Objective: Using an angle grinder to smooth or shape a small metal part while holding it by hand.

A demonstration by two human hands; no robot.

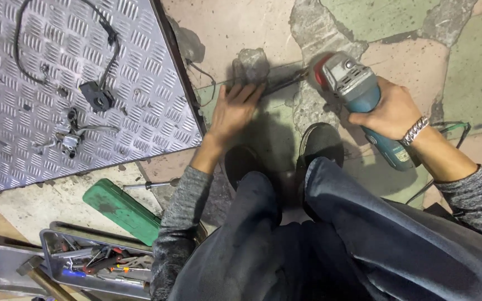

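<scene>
Person crouches over cracked, patched concrete floor (pixel 241 33); both shoes visible between the knees.

Right hand (pixel 391 111), with a metal chain bracelet at the wrist, is wrapped closed around the body of a teal and grey electric angle grinder (pixel 358 92). Grinder head points left, toward a thin dark metal rod (pixel 283 83) lying on the floor. Left hand (pixel 232 111) lies palm down, fingers spread and mostly extended, pressing on the near end of the rod; no closed grip visible.

Handling judgement: the grinder looks dense and rigid, its plastic body offering fair grip at the waist where it is held now. The rod looks stiff, light, prone to rolling or chattering; best pinned flat well away from the disc.

Packages, labels: a pale label patch sits on the grinder's rear body, too small to make out. A green rectangular plastic case (pixel 121 209) lies lower left, beside a grey metal tool tray (pixel 51 239) of mixed hand tools.
</scene>
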